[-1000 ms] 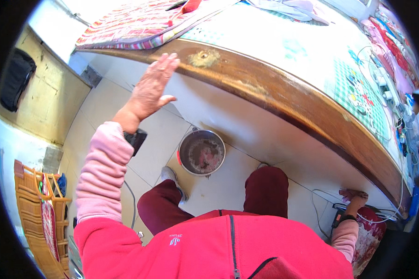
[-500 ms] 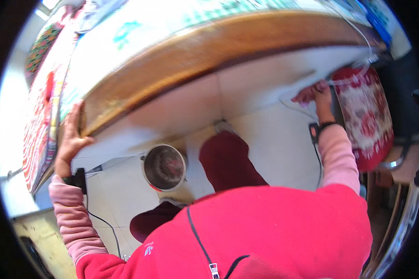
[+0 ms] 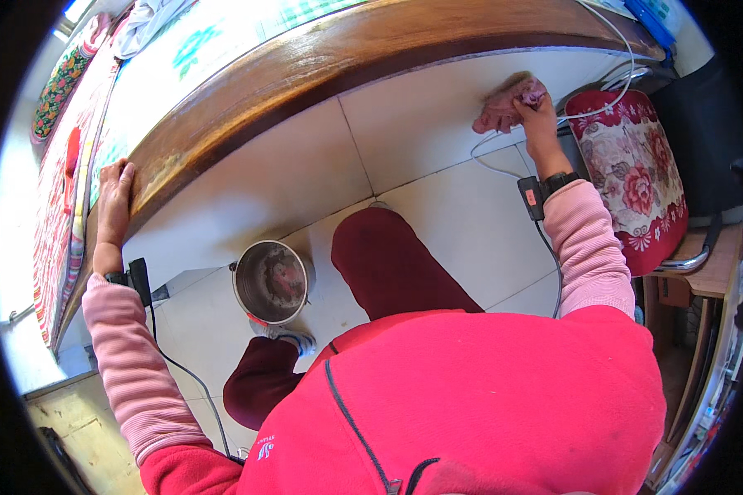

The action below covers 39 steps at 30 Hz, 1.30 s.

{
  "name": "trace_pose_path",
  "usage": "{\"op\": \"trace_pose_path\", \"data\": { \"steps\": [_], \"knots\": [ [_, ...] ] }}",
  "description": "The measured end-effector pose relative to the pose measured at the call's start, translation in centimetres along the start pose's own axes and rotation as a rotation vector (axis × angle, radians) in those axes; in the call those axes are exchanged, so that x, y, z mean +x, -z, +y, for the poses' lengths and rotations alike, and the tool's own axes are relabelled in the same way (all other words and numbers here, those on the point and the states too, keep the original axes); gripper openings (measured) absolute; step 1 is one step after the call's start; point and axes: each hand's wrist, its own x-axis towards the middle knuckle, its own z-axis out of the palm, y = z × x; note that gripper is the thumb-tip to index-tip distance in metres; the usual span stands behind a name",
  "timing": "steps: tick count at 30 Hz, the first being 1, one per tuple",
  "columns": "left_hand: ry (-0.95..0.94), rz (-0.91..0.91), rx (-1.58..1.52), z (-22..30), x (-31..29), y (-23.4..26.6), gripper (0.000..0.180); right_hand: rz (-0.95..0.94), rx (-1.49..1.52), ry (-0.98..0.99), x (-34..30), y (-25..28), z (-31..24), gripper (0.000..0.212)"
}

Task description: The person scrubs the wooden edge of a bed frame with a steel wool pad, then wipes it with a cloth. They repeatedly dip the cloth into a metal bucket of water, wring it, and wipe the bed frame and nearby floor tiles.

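My right hand (image 3: 538, 120) is closed on a crumpled pinkish cloth (image 3: 504, 106), which hangs in front of the pale panel under the bed edge. At the far left, my left hand (image 3: 114, 194) grips the corner of the brown wooden bed frame (image 3: 305, 70), its fingers over the top edge. On the floor between my arms stands a metal bucket (image 3: 252, 285), holding what looks like murky water with a pinkish patch in it.
A white cable (image 3: 491, 167) loops beside my right hand. To the right stands a chair with a red floral cushion (image 3: 636, 186), near a wooden shelf unit (image 3: 710, 272). Patterned bedding (image 3: 248, 25) covers the bed. My bent knee (image 3: 388, 256) is right of the bucket.
My right hand has moved left and upward with the cloth. My left hand has shifted up slightly, its thumb now closer to its fingers. The view has also shifted.
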Motion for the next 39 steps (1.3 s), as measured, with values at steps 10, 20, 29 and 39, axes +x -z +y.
{"op": "trace_pose_path", "data": {
  "steps": [10,20,29,39],
  "knots": [
    [-0.218,-0.111,0.151,-2.8,0.4,0.3,0.034,0.152,-0.448,0.006,2.0,-2.4,0.3,0.039],
    [-0.479,0.092,0.239,-2.9,0.8,-0.1,0.04,0.13,-0.508,-0.042,1.2,-3.3,-3.3,0.04],
    [-0.369,0.163,0.379,-2.7,1.4,-1.8,0.029,0.058,-0.333,-0.064,-0.7,0.3,-2.2,0.039],
    [-0.285,0.102,0.358,5.6,5.0,-4.2,0.042,0.345,0.141,-0.549,-26.2,20.1,11.1,0.017]
  ]
}}
